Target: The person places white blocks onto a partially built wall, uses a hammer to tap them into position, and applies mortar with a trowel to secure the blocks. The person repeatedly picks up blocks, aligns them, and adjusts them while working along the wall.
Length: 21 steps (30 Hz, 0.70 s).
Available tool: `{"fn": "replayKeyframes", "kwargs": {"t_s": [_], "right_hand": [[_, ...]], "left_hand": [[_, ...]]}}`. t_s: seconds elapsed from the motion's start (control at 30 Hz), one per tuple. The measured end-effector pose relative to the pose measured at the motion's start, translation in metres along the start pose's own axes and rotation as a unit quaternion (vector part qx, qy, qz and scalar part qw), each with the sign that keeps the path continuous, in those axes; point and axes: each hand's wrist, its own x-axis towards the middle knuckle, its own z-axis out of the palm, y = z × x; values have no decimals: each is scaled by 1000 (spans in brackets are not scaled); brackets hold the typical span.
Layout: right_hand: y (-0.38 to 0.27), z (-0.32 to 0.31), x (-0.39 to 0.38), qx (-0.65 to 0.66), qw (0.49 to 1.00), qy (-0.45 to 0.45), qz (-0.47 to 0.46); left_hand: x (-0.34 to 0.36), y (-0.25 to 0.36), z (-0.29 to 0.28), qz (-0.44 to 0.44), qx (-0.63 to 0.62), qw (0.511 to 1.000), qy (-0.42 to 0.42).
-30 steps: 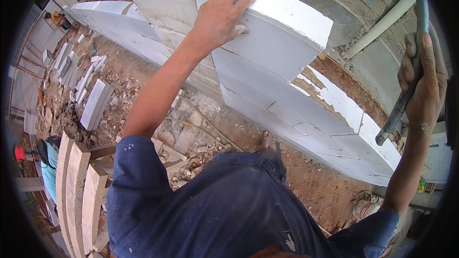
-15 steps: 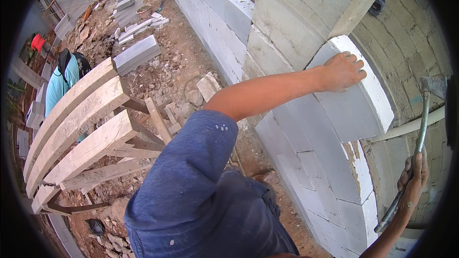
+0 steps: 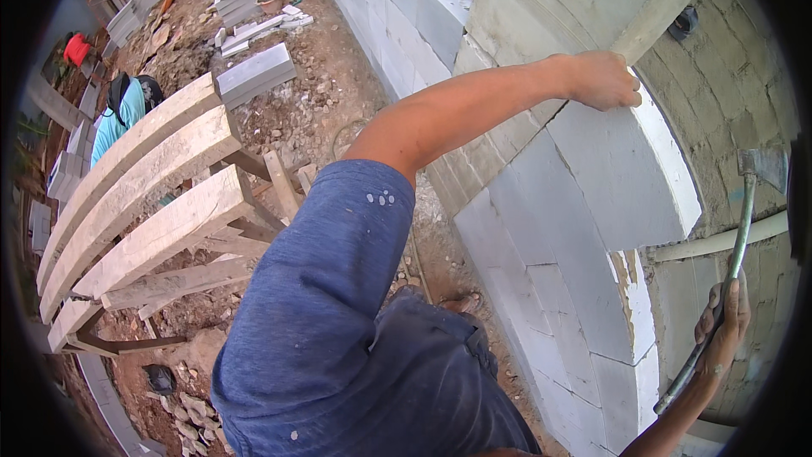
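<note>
My left hand [image 3: 605, 80] is closed at the far upper end of a light-grey wall block [image 3: 626, 165], its fingers curled beside the concrete column [image 3: 541, 0]. The block lies on top of the block wall [image 3: 550, 288], its white top edge facing up. At the right, my right hand [image 3: 724, 322] grips the lower handle of a hatchet [image 3: 744, 228]. The hatchet has a long metal handle and a flat grey blade, which points away from me beside the rough block wall behind. What the left fingertips touch is partly hidden.
A wooden frame of curved-looking beams [image 3: 161, 195] stands at left. Beyond it a person in a turquoise shirt [image 3: 127, 118] bends down. Blocks [image 3: 256, 74] lie on rubble-strewn soil. A pale pipe [image 3: 727, 237] runs behind the wall.
My left hand has moved from the middle of the block's upper part to its far end by the column. The view has shifted slightly; the right hand keeps its grip on the hatchet.
</note>
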Motion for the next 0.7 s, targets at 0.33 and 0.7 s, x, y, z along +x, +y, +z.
{"fn": "replayKeyframes", "kwargs": {"t_s": [0.33,0.7], "right_hand": [[10,-18,-13,-10,1000,21,8],[21,-17,-23,-30,997,68,20]], "left_hand": [[-9,29,13,-48,-64,972,220],[-19,57,28,-89,-56,967,231]]}}
